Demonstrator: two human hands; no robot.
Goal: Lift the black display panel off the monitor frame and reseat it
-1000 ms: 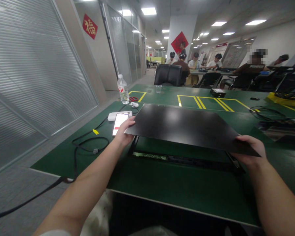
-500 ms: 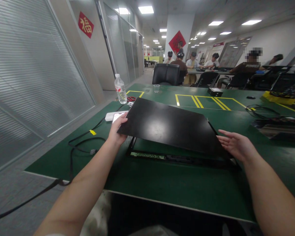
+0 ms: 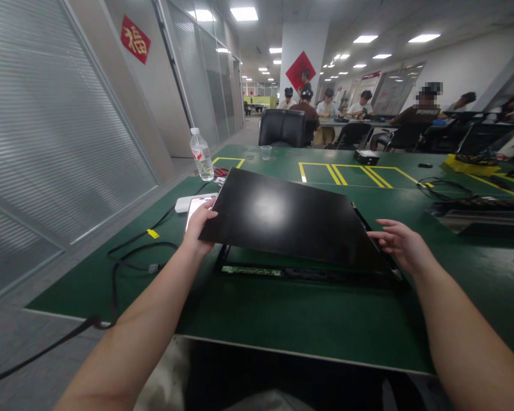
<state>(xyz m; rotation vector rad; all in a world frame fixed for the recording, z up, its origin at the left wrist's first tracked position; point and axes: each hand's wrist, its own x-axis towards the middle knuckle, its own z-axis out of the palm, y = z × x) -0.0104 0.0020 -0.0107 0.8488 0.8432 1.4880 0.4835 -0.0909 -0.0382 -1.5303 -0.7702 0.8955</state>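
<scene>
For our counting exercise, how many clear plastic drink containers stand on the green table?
2: a water bottle beyond the left hand, and a small cup farther back, beyond the black panel that hand holds. Others could be hidden behind the panel.

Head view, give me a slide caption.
Left hand holds a dark panel tilted over a black frame; the open right hand is alongside.

At centre left the left hand (image 3: 197, 228) grips; at centre right the right hand (image 3: 399, 244) is loosely open.

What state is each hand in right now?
Left hand: closed, holding the panel.
Right hand: open, near the panel's right edge; contact unclear.
</scene>
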